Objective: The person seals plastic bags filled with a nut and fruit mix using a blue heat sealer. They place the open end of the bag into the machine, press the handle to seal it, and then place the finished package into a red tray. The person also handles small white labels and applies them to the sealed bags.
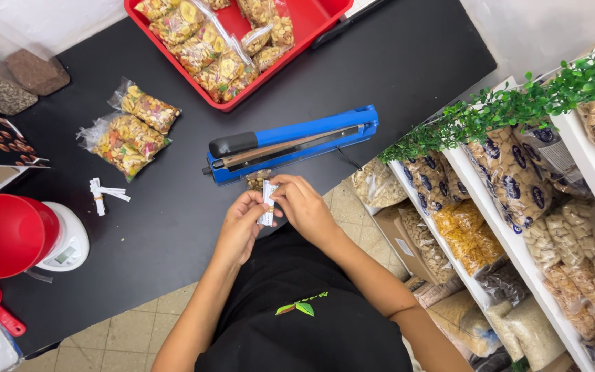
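My left hand (239,224) and my right hand (304,204) meet at the near edge of the black table (173,207). Together they pinch a small white label strip (268,204), which stands upright between the fingertips. Just beyond them lies a small clear bag of mixed snacks (257,179), partly hidden by my fingers. It rests against the blue heat sealer (290,142), whose arm is down.
Two filled snack bags (132,127) lie to the left, with loose white label strips (105,193) near them. A red tray (311,21) of several bags sits at the back. A red bowl (5,234) rests on a white scale (70,248). White shelves (511,227) of bagged goods stand at right.
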